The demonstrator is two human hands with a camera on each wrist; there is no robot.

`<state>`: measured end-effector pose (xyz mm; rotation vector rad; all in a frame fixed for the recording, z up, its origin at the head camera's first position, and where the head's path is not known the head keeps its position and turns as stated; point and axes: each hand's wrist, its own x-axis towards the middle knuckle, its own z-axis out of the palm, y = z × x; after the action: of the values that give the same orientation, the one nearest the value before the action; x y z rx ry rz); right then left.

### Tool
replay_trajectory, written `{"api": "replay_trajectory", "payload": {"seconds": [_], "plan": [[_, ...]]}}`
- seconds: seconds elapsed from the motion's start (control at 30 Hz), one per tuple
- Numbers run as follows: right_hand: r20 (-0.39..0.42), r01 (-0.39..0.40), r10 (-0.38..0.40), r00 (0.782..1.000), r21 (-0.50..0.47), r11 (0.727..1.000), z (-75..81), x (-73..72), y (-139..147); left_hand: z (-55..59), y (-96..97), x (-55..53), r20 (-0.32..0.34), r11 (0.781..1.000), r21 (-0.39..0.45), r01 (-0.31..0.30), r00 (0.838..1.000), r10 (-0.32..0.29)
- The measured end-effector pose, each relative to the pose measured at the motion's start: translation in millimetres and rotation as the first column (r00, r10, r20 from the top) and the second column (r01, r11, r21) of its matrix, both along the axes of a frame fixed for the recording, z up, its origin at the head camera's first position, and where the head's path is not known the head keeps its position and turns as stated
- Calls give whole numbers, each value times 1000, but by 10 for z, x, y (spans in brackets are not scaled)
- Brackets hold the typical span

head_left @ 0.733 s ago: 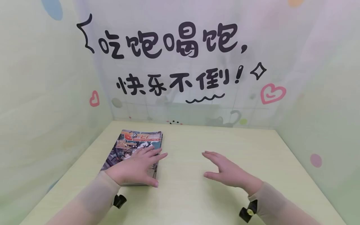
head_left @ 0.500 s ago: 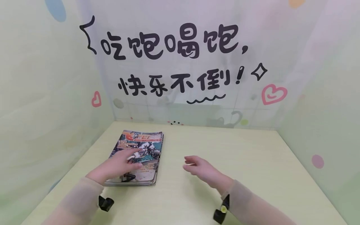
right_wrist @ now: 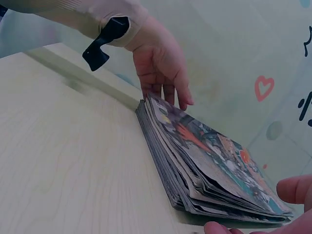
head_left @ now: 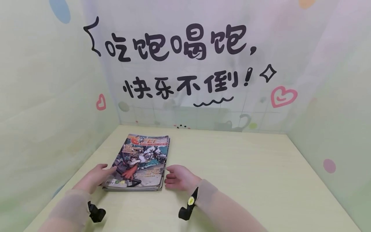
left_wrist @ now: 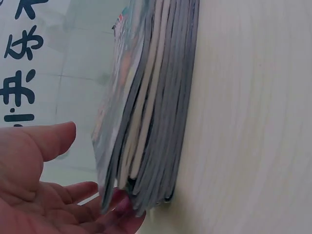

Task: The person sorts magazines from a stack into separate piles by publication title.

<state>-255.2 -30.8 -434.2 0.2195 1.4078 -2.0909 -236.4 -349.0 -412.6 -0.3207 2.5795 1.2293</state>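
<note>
A stack of magazines [head_left: 145, 158] lies on the left part of the table, its top cover colourful with a red-clad figure. At its left edge is my left hand [head_left: 94, 178], thumb extended over the cover's corner and fingers down beside the stack. In the left wrist view this thumb [left_wrist: 59, 139] stands apart from the cover while the fingertips reach the page edges. My right hand [head_left: 181, 178] is at the right edge, fingers loosely bent towards the stack's side. The right wrist view shows its thumb [right_wrist: 294, 189] raised near the stack's corner.
The pale wooden table [head_left: 237, 180] extends to the right of the stack. A printed curtain [head_left: 185, 71] with black lettering closes off the back, and pale curtains hang at both sides. A black wrist camera [head_left: 97, 212] is strapped to the left wrist.
My left hand has moved left from above the magazines to their left edge. My right hand has moved left across the table to their right edge. The cover is now mostly uncovered.
</note>
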Motion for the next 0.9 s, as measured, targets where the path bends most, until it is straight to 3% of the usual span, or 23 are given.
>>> {"api": "replay_trajectory", "payload": {"seconds": [0.13,0.27,0.5,0.7,0.8,0.9], "plan": [[66,13,-11,998,-37,999,4,-15,-122,-101,-16,-40,45,999,46,-14,999,11],[101,25,-23,995,-18,1000,25,-19,-197,-121,-7,-93,40,995,85,-55,998,51],[108,11,-8,994,-30,999,-3,-29,-284,-141,-15,-124,103,956,229,-185,981,165],[130,65,-59,990,-42,997,-93,-59,-317,-96,-3,-115,96,977,179,-115,990,99],[140,86,-77,987,-62,994,-56,-43,-327,-66,11,-131,99,980,172,-99,992,83],[129,97,-86,988,-87,991,56,21,-327,-58,16,-142,116,970,216,-115,989,92]]}}
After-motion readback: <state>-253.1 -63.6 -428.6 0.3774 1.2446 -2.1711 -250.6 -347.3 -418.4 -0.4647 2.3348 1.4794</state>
